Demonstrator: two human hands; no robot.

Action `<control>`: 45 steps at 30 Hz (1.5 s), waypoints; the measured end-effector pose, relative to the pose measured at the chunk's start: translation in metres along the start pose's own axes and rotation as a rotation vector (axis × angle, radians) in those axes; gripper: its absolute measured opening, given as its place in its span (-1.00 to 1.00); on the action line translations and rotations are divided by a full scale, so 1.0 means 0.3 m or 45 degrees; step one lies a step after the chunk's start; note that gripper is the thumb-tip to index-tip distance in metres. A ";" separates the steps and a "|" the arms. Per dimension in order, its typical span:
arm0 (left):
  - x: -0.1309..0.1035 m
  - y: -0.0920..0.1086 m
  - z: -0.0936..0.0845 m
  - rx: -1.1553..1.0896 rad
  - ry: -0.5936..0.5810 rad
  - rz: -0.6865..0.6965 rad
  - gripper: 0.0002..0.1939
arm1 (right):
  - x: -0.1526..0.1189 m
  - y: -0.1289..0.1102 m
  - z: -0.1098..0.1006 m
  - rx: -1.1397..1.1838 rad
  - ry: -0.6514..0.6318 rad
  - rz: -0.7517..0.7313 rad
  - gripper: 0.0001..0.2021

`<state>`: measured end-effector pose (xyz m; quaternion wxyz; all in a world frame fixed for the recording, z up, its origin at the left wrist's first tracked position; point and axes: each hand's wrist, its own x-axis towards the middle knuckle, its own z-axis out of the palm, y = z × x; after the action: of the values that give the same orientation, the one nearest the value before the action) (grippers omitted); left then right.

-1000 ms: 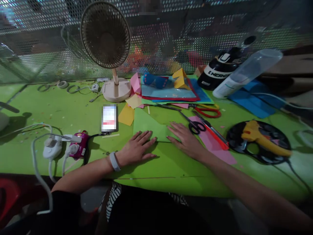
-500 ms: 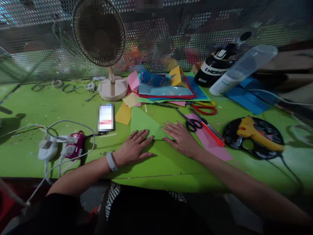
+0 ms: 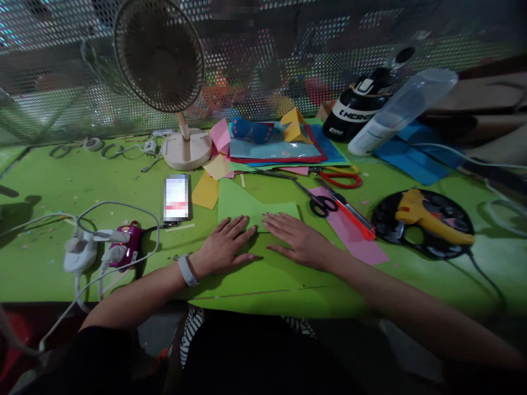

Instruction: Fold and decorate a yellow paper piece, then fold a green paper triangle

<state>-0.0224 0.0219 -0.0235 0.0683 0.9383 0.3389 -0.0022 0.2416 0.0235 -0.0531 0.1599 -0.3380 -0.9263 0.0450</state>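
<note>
A light green sheet of paper (image 3: pixel 235 198) lies on the green table, its left part rising to a pointed corner and its right part reaching past my fingers. On its lower left edge rests my left hand (image 3: pixel 224 244), palm down with fingers spread. My right hand (image 3: pixel 298 241) lies flat on the lower right part, fingers apart and pointing left. The two hands do not touch, and neither grips anything. Black-handled scissors (image 3: pixel 323 205), a red cutter knife (image 3: pixel 359 220) and a pink paper strip (image 3: pixel 354 236) are right of the paper. An orange paper piece (image 3: pixel 206 190) is at its left.
A phone (image 3: pixel 177 197), a power strip with cables (image 3: pixel 127 244) and a fan (image 3: pixel 186 148) stand left. Behind are stacked sheets (image 3: pixel 272 151) and red-handled scissors (image 3: pixel 341 179). A yellow glue gun (image 3: pixel 436 222) and a black bottle (image 3: pixel 356 112) are at the right.
My right hand has slid left over the paper, closer to my left hand. More of the paper's right part now shows beyond it. The camera view has shifted slightly.
</note>
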 end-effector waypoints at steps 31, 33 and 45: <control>-0.004 -0.010 0.024 0.090 0.064 0.027 -0.22 | 0.031 -0.046 0.008 -0.054 -0.128 -0.094 -0.26; -0.004 -0.010 0.024 0.079 0.065 0.028 -0.22 | 0.031 -0.048 0.009 -0.042 -0.148 -0.079 -0.25; -0.007 -0.015 0.019 0.056 0.060 0.034 -0.21 | -0.004 -0.025 0.013 -0.072 -0.173 -0.082 -0.18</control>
<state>-0.0267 0.0232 -0.0296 0.0397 0.9438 0.3278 0.0134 0.2367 0.0170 -0.0559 0.0884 -0.3087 -0.9463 0.0366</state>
